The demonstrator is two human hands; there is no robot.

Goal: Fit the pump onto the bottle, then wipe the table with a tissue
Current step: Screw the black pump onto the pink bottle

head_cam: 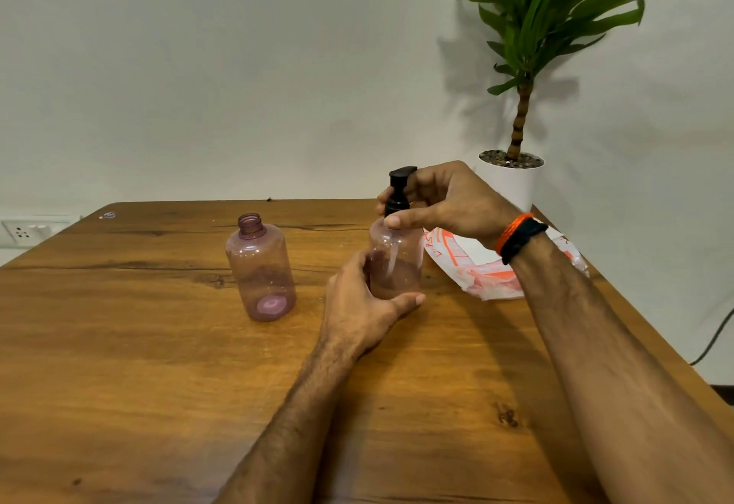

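Observation:
A clear pink bottle (pixel 398 265) stands upright on the wooden table (pixel 159 364), right of centre. My left hand (pixel 365 305) grips its lower body from the near side. A black pump (pixel 399 194) sits on the bottle's neck, its tube visible inside. My right hand (pixel 441 201) grips the pump's collar from the right, thumb in front and fingers behind. A second pink bottle (pixel 261 267), open and without a pump, stands to the left, apart from both hands.
A white and orange plastic packet (pixel 476 265) lies on the table behind my right wrist. A potted plant in a white pot (pixel 512 182) stands at the table's far right corner. A wall socket (pixel 24 231) sits low at the far left.

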